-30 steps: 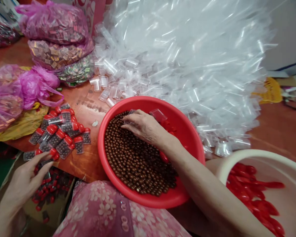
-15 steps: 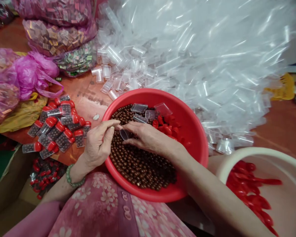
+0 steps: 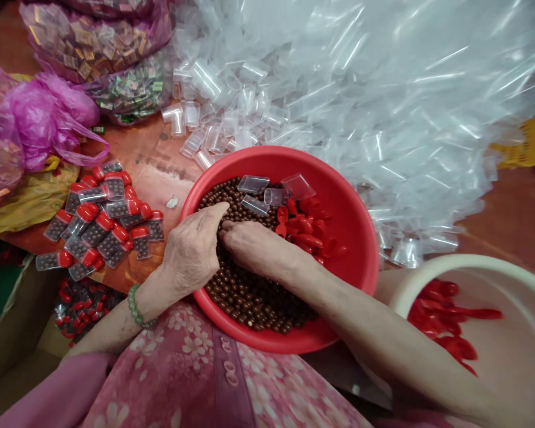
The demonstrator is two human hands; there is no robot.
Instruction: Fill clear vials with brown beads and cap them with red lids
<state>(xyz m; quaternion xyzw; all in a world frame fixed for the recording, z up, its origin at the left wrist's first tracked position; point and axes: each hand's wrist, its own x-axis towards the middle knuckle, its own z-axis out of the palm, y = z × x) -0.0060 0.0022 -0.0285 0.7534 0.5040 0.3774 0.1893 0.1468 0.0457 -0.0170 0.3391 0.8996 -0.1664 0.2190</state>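
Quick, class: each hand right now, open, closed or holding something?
Left hand: curled; anything in its grip is hidden.
Right hand: at the brown balls; grip cannot be told.

In one red basin [image 3: 371,255], near its far edge, are four clear containers [image 3: 253,184]. Several red pieces [image 3: 310,241] overlap there; their exact number I cannot tell. Its brown balls [image 3: 254,309] are too many for counting. At the near left edge of the table [image 3: 154,181] lie more than a dozen filled containers [image 3: 115,188]. One cream tub [image 3: 401,297] has several red objects [image 3: 461,348].
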